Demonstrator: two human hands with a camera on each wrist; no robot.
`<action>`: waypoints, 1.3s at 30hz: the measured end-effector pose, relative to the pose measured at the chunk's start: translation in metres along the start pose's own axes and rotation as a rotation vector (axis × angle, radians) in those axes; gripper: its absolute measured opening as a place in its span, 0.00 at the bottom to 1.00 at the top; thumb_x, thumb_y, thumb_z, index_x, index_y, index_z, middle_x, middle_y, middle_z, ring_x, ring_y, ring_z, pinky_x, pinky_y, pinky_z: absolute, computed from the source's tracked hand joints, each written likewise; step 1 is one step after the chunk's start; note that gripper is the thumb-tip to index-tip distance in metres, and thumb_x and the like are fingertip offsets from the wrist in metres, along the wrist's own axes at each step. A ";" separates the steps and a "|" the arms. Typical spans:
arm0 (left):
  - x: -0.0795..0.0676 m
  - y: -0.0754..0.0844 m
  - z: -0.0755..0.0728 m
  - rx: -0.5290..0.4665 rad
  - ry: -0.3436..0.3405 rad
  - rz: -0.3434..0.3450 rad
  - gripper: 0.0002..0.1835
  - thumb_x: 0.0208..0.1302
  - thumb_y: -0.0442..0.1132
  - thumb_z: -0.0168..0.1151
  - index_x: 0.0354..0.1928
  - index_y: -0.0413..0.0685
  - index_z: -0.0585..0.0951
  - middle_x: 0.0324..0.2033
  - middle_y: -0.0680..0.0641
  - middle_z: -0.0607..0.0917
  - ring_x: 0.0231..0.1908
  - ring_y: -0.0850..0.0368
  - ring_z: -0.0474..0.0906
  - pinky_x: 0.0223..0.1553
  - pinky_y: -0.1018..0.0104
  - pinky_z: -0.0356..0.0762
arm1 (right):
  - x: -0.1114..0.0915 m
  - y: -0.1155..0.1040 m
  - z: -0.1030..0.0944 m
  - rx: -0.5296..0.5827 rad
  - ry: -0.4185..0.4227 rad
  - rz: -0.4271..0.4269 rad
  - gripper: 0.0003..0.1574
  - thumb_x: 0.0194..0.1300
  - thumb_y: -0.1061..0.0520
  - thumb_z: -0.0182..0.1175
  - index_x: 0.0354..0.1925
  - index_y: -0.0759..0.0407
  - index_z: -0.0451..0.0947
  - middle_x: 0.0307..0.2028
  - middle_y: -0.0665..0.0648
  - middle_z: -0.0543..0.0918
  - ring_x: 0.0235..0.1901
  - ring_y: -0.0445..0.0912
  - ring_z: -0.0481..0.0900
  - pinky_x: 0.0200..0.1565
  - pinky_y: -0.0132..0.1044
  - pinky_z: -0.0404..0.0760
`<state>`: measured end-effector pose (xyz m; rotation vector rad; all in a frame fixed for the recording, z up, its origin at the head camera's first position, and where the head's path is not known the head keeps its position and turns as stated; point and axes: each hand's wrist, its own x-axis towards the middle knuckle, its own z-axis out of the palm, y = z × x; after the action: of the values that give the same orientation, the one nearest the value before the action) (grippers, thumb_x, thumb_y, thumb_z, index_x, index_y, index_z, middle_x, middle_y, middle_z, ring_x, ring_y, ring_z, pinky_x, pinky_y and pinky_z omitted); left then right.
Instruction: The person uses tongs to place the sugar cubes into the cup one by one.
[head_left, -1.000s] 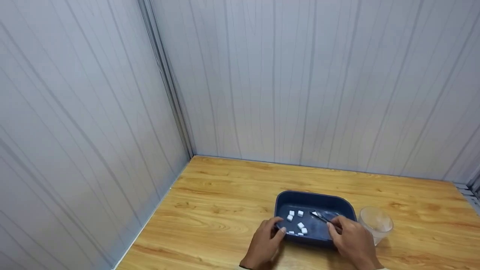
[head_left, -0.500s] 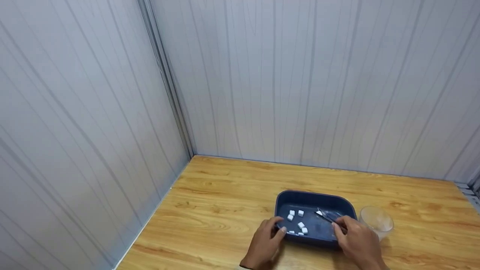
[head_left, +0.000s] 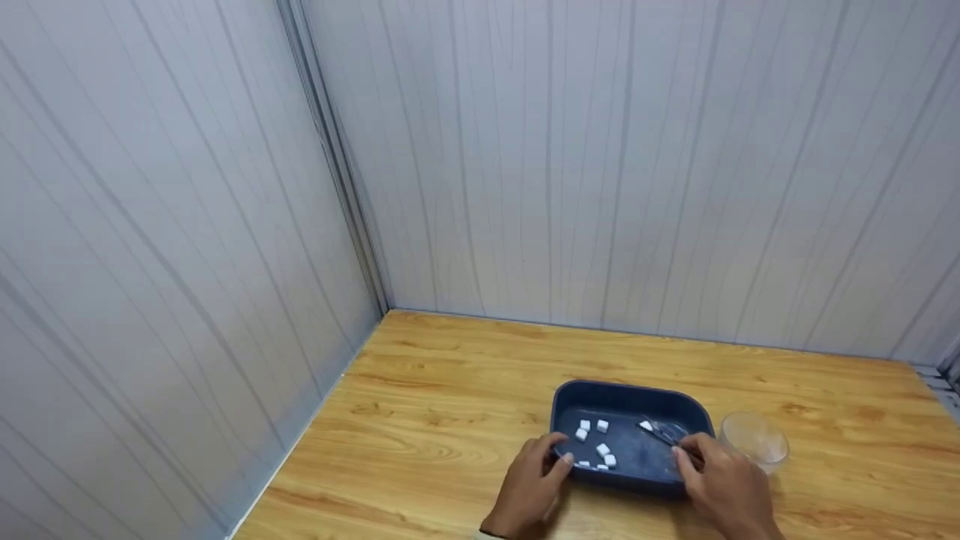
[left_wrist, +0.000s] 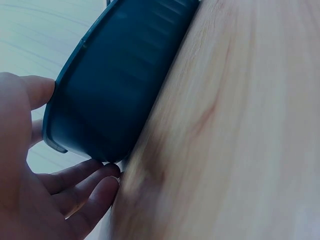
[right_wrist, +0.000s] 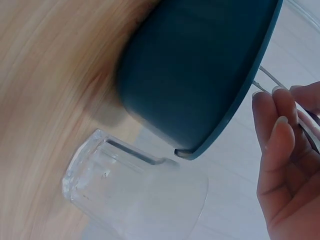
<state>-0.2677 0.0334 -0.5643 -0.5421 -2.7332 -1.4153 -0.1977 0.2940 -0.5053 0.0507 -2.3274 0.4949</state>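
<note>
A dark blue rectangular dish (head_left: 634, 391) stands on the wooden table. Inside it, several small white cubes (head_left: 603, 450) lie toward the left. At the dish's left front corner my left hand (head_left: 529, 484) grips the edge, thumb on the rim (left_wrist: 55, 95) and other fingers against the outer wall. My right hand (head_left: 724, 480) pinches slim tweezers (head_left: 664, 436) over the right part of the dish. A white cube (head_left: 646, 426) is at the tweezer tips. Two thin prongs of the tweezers (right_wrist: 272, 76) show in the right wrist view.
A clear drinking glass (head_left: 757, 436) stands just right of the dish, close behind my right hand; it also shows in the right wrist view. Pale panelled walls (head_left: 525, 187) bound the wooden table (head_left: 420, 420) at the back and left.
My right hand has drawn the tweezers to the right across the dish, and the white cube at the tips has shifted right with them. My left hand stays at the dish corner.
</note>
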 end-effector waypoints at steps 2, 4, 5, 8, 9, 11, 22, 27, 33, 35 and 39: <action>0.000 0.000 0.000 -0.008 -0.005 -0.008 0.20 0.64 0.61 0.49 0.55 0.69 0.73 0.41 0.60 0.73 0.39 0.64 0.70 0.43 0.63 0.68 | 0.000 0.001 -0.001 -0.003 -0.007 0.005 0.08 0.47 0.55 0.69 0.27 0.53 0.79 0.21 0.51 0.80 0.21 0.50 0.78 0.20 0.50 0.72; 0.001 0.000 -0.001 -0.018 -0.013 -0.018 0.20 0.64 0.60 0.50 0.55 0.69 0.73 0.42 0.60 0.73 0.39 0.64 0.70 0.43 0.62 0.69 | 0.001 0.001 -0.002 -0.001 -0.008 0.003 0.08 0.46 0.55 0.69 0.27 0.53 0.79 0.21 0.51 0.80 0.20 0.49 0.78 0.20 0.49 0.72; 0.001 0.000 -0.001 -0.024 -0.018 -0.026 0.20 0.64 0.60 0.50 0.55 0.69 0.73 0.42 0.60 0.73 0.39 0.64 0.70 0.43 0.62 0.69 | 0.001 0.002 -0.003 -0.002 -0.006 0.000 0.08 0.46 0.55 0.69 0.27 0.54 0.79 0.22 0.51 0.80 0.20 0.49 0.78 0.20 0.49 0.72; 0.002 0.001 -0.002 -0.042 -0.033 -0.046 0.19 0.64 0.60 0.50 0.55 0.69 0.73 0.42 0.60 0.72 0.40 0.64 0.70 0.43 0.61 0.69 | 0.001 0.003 -0.005 -0.001 0.005 -0.011 0.09 0.46 0.56 0.69 0.26 0.54 0.79 0.21 0.51 0.80 0.20 0.49 0.78 0.20 0.49 0.72; 0.002 0.001 -0.002 -0.041 -0.036 -0.052 0.19 0.64 0.60 0.50 0.55 0.70 0.73 0.42 0.60 0.72 0.40 0.64 0.69 0.43 0.61 0.69 | 0.001 0.003 -0.006 -0.001 0.010 -0.014 0.09 0.46 0.56 0.69 0.26 0.54 0.79 0.22 0.51 0.80 0.20 0.49 0.78 0.20 0.49 0.71; 0.003 0.001 -0.001 -0.040 -0.041 -0.061 0.19 0.64 0.60 0.50 0.55 0.70 0.73 0.42 0.60 0.72 0.40 0.64 0.69 0.44 0.60 0.69 | 0.001 0.004 -0.007 0.000 0.018 -0.015 0.08 0.46 0.56 0.69 0.26 0.54 0.79 0.22 0.51 0.81 0.20 0.50 0.78 0.20 0.49 0.71; 0.001 0.001 0.000 -0.032 -0.018 -0.016 0.21 0.65 0.60 0.49 0.57 0.65 0.73 0.42 0.60 0.73 0.40 0.65 0.70 0.43 0.62 0.69 | 0.001 0.007 -0.013 0.012 0.024 -0.008 0.08 0.47 0.56 0.69 0.27 0.53 0.79 0.21 0.49 0.80 0.21 0.47 0.78 0.21 0.47 0.72; 0.000 0.000 0.001 -0.035 -0.011 -0.012 0.21 0.64 0.60 0.50 0.56 0.65 0.73 0.42 0.60 0.73 0.40 0.65 0.70 0.43 0.63 0.69 | 0.001 0.008 -0.018 0.014 0.022 0.001 0.07 0.47 0.56 0.68 0.26 0.54 0.79 0.22 0.50 0.81 0.22 0.49 0.79 0.21 0.48 0.72; 0.001 0.000 0.000 -0.036 -0.012 -0.019 0.21 0.64 0.60 0.50 0.56 0.65 0.73 0.44 0.60 0.73 0.42 0.65 0.70 0.45 0.60 0.69 | 0.002 0.011 -0.021 0.011 0.036 0.017 0.08 0.47 0.56 0.68 0.27 0.55 0.79 0.22 0.52 0.81 0.22 0.50 0.79 0.21 0.49 0.71; 0.001 0.000 0.000 -0.039 -0.017 -0.029 0.21 0.64 0.60 0.50 0.56 0.65 0.73 0.44 0.60 0.73 0.42 0.65 0.70 0.46 0.59 0.69 | 0.002 0.012 -0.022 0.008 0.039 0.019 0.08 0.47 0.56 0.68 0.27 0.56 0.79 0.22 0.52 0.81 0.22 0.51 0.79 0.21 0.49 0.71; 0.001 0.000 0.001 -0.035 -0.019 -0.037 0.20 0.64 0.60 0.50 0.56 0.68 0.73 0.45 0.59 0.73 0.44 0.64 0.70 0.48 0.58 0.69 | 0.001 0.013 -0.024 -0.003 0.033 0.036 0.08 0.48 0.56 0.68 0.27 0.56 0.79 0.23 0.52 0.82 0.23 0.51 0.79 0.22 0.51 0.72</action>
<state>-0.2682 0.0338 -0.5648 -0.5122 -2.7522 -1.4762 -0.1848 0.3145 -0.4935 -0.0009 -2.3005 0.5073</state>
